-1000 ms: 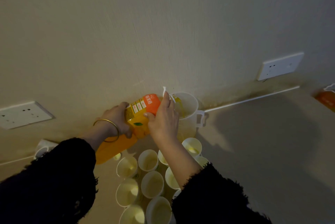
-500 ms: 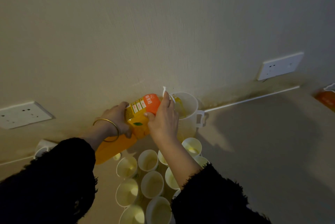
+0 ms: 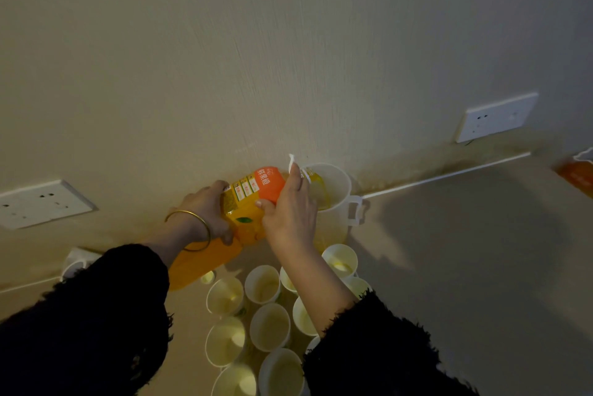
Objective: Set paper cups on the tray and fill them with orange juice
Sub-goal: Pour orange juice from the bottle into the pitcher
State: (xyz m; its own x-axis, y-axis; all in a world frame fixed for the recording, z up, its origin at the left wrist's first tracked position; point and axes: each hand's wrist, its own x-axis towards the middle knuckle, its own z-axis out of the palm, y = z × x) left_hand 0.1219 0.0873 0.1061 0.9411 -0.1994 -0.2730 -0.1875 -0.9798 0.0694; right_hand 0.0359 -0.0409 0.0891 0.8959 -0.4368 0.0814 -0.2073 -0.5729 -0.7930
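A large orange juice bottle (image 3: 247, 219) lies tilted, neck toward a white plastic pitcher (image 3: 337, 203) that stands against the wall. My left hand (image 3: 208, 216) grips the bottle's body from the far side. My right hand (image 3: 288, 212) holds its shoulder near the neck, so the mouth is partly hidden at the pitcher's rim. Several white paper cups (image 3: 269, 325) stand close together below the bottle, some with a little yellow juice inside. The tray under them is not visible.
The wall carries a socket on the left (image 3: 38, 203) and another on the right (image 3: 495, 116). A white object (image 3: 75, 262) sits by my left sleeve. An orange item (image 3: 577, 171) lies at the right edge. A beige countertop (image 3: 465, 251) spreads out to the right.
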